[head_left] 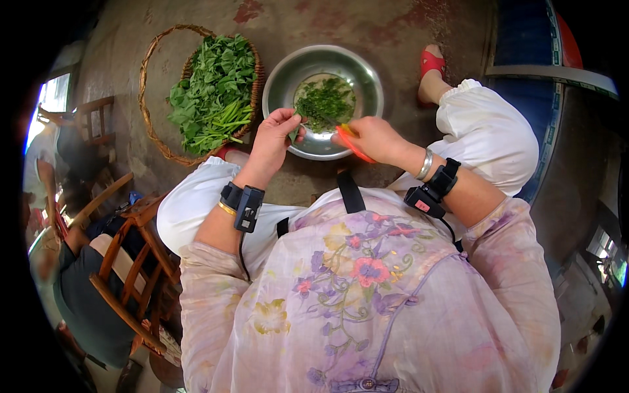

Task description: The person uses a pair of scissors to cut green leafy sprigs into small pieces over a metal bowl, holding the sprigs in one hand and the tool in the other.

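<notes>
Here at the bowl [278, 88], the left hand [278, 133] pinches a likely soft, light leaf [294, 135], best held stemward, while the right hand [377, 139] grips scissors [360, 152].

A dull brown-grey floor [288, 23] fills the top of the frame, marked by worn reddish patches [407, 25]. At the lower left stands a slatted wooden chair [156, 245]; another chair [95, 105] shows at the upper left, beside a bright white window [56, 93]. Blue panels [521, 29] with patterned edging line the upper right. A small bright opening [601, 245] glows at the far right.
</notes>
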Demonstrator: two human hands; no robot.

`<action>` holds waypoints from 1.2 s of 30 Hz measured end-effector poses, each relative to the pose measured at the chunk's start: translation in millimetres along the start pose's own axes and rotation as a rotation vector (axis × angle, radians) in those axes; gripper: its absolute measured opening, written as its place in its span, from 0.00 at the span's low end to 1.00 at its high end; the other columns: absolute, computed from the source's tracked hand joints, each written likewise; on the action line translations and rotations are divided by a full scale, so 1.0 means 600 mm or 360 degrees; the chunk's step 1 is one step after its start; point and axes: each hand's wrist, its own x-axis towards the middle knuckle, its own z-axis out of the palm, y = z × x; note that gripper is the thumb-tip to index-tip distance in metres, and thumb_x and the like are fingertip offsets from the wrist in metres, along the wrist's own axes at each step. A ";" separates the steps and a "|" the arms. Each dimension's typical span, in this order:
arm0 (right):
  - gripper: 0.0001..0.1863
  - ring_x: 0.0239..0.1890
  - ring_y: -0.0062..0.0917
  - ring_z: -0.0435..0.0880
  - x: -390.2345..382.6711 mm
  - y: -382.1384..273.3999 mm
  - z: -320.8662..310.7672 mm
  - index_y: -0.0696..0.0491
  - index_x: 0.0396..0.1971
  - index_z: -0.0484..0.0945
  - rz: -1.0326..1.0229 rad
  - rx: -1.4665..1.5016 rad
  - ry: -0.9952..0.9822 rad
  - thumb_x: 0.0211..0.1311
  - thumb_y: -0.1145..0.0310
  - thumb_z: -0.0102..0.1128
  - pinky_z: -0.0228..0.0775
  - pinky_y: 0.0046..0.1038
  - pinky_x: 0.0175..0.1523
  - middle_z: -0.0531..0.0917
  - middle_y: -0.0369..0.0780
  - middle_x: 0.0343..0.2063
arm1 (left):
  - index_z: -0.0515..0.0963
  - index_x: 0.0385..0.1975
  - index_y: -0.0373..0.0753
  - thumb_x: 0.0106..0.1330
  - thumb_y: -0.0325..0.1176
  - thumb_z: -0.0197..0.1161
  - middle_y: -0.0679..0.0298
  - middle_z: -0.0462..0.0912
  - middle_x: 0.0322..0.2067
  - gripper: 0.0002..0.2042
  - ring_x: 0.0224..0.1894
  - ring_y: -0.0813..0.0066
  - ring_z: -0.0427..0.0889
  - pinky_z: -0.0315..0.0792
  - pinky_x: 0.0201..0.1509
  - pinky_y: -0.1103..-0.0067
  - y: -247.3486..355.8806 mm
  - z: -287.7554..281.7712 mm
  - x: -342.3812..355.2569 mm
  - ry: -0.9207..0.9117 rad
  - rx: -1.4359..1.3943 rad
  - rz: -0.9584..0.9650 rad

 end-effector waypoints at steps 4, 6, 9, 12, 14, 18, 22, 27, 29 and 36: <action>0.34 0.31 0.46 0.80 -0.005 -0.002 0.009 0.60 0.25 0.77 -0.0035 0.0042 0.0082 0.53 0.36 0.54 0.71 0.39 0.39 0.80 0.52 0.25 | 0.74 0.36 0.37 0.64 0.28 0.58 0.65 0.79 0.31 0.04 0.28 0.78 0.75 0.70 0.34 0.82 0.005 0.003 -0.003 -0.0092 -0.0276 -0.0046; 0.35 0.32 0.46 0.80 -0.006 -0.006 0.007 0.60 0.27 0.76 -0.0055 0.0002 0.0055 0.53 0.35 0.54 0.71 0.39 0.39 0.80 0.52 0.26 | 0.74 0.35 0.37 0.64 0.28 0.58 0.65 0.79 0.30 0.03 0.27 0.78 0.75 0.69 0.34 0.83 0.000 -0.003 0.000 -0.0132 -0.0246 -0.0061; 0.34 0.32 0.45 0.80 -0.007 -0.011 0.003 0.59 0.28 0.76 -0.0082 -0.0037 0.0028 0.54 0.36 0.53 0.71 0.39 0.39 0.81 0.52 0.27 | 0.74 0.34 0.38 0.64 0.28 0.59 0.66 0.79 0.29 0.03 0.27 0.79 0.75 0.69 0.33 0.83 -0.004 -0.008 0.003 -0.0163 -0.0166 -0.0070; 0.34 0.30 0.45 0.80 -0.006 -0.011 0.000 0.60 0.25 0.77 -0.0095 -0.0135 0.0040 0.54 0.36 0.53 0.71 0.39 0.37 0.80 0.52 0.25 | 0.75 0.33 0.38 0.63 0.28 0.59 0.67 0.78 0.28 0.03 0.26 0.79 0.75 0.69 0.33 0.84 -0.005 -0.008 0.004 -0.0133 -0.0106 -0.0068; 0.35 0.28 0.44 0.80 -0.003 -0.011 -0.005 0.60 0.20 0.77 -0.0078 -0.0210 -0.0007 0.54 0.36 0.53 0.70 0.39 0.35 0.79 0.51 0.21 | 0.75 0.33 0.38 0.63 0.28 0.60 0.67 0.78 0.28 0.03 0.25 0.79 0.75 0.69 0.33 0.84 -0.005 -0.007 0.004 -0.0115 -0.0096 -0.0072; 0.35 0.27 0.44 0.80 -0.005 -0.008 -0.002 0.59 0.16 0.77 -0.0090 -0.0187 0.0042 0.53 0.36 0.54 0.70 0.39 0.34 0.79 0.51 0.18 | 0.74 0.35 0.38 0.62 0.28 0.60 0.68 0.78 0.28 0.04 0.26 0.79 0.75 0.68 0.33 0.83 -0.007 -0.011 0.006 -0.0099 -0.0086 -0.0075; 0.34 0.28 0.44 0.80 0.000 0.006 0.003 0.59 0.17 0.78 -0.0098 -0.0151 0.0109 0.53 0.37 0.54 0.71 0.39 0.36 0.79 0.51 0.19 | 0.74 0.37 0.38 0.62 0.27 0.59 0.67 0.78 0.29 0.06 0.27 0.78 0.75 0.68 0.34 0.82 -0.008 -0.019 0.010 -0.0094 -0.0137 -0.0098; 0.35 0.31 0.44 0.81 -0.001 0.004 0.006 0.59 0.25 0.78 0.0025 -0.0009 0.0041 0.52 0.35 0.54 0.71 0.38 0.39 0.81 0.51 0.25 | 0.73 0.37 0.36 0.61 0.24 0.59 0.66 0.76 0.28 0.06 0.27 0.76 0.74 0.67 0.33 0.81 0.004 -0.011 0.004 -0.0024 -0.0276 -0.0077; 0.36 0.34 0.44 0.81 -0.003 0.000 0.008 0.60 0.30 0.76 -0.0045 -0.0027 -0.0022 0.51 0.33 0.54 0.71 0.39 0.40 0.81 0.51 0.28 | 0.73 0.37 0.36 0.61 0.24 0.59 0.65 0.76 0.28 0.06 0.27 0.76 0.75 0.67 0.33 0.81 0.006 -0.009 0.002 -0.0042 -0.0302 -0.0076; 0.35 0.33 0.44 0.80 -0.004 -0.011 0.003 0.60 0.27 0.77 -0.0073 -0.0114 0.0005 0.53 0.35 0.53 0.71 0.39 0.40 0.81 0.51 0.26 | 0.72 0.36 0.38 0.62 0.24 0.58 0.65 0.77 0.28 0.05 0.29 0.76 0.76 0.69 0.35 0.81 -0.001 -0.009 0.003 -0.0122 -0.0233 -0.0007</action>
